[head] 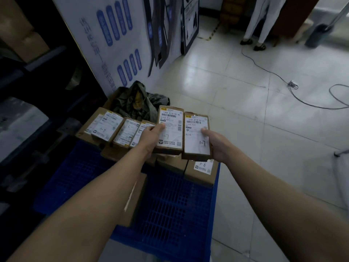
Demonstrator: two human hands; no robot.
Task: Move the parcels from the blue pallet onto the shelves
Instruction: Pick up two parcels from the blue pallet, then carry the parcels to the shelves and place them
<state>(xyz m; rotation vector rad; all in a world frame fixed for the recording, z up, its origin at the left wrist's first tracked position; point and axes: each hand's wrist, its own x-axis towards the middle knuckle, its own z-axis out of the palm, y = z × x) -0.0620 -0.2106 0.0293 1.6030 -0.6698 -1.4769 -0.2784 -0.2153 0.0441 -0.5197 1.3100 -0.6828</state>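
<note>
Head view: both bare forearms stretched forward above blue plastic grid pallet [170, 205]. Left hand [150, 136] gripping flat brown cardboard parcel with white label [171, 129] at left edge, thumb on top, fingers curled beneath. Right hand [216, 146] gripping second brown parcel marked 1-7 [196, 138] at right edge, thumb on label. Held parcels side by side, raised over row of labelled cardboard parcels [113, 129] at pallet's far end. Dark shelves [28, 110] at left.

My bare left arm [90, 190] and right arm [268, 186] reach forward side by side. My left hand [151, 136] grips a parcel [171, 118] at its left edge, thumb on top. My right hand [217, 144] grips a second parcel [195, 148] at its right edge, thumb on top.
</note>
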